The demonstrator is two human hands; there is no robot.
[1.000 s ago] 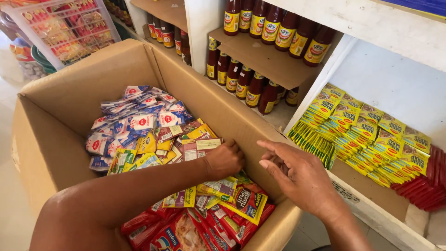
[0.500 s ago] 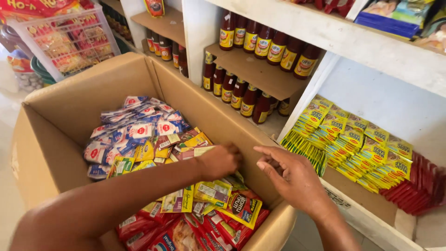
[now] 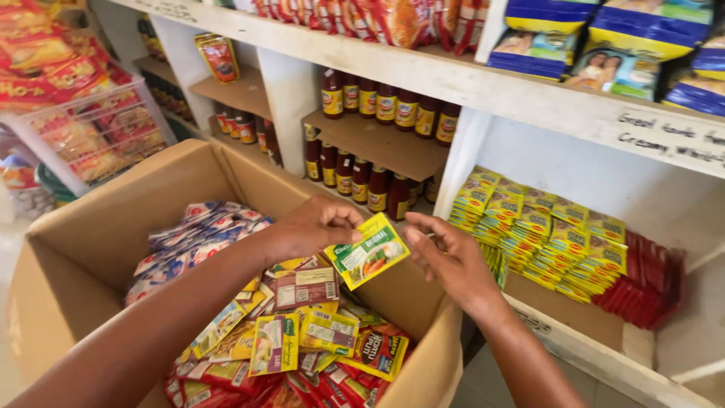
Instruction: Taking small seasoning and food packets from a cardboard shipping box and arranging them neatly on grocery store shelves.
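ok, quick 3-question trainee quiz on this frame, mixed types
1. True or false: the left hand holds a green and yellow sachet above the box.
2. The bottles on the shelf stand where, relative to the box? A) behind it B) inside it C) under it
3. Fill in: the right hand is ____, fingers beside the sachet.

Key: 1 true; 2 A; 3 open
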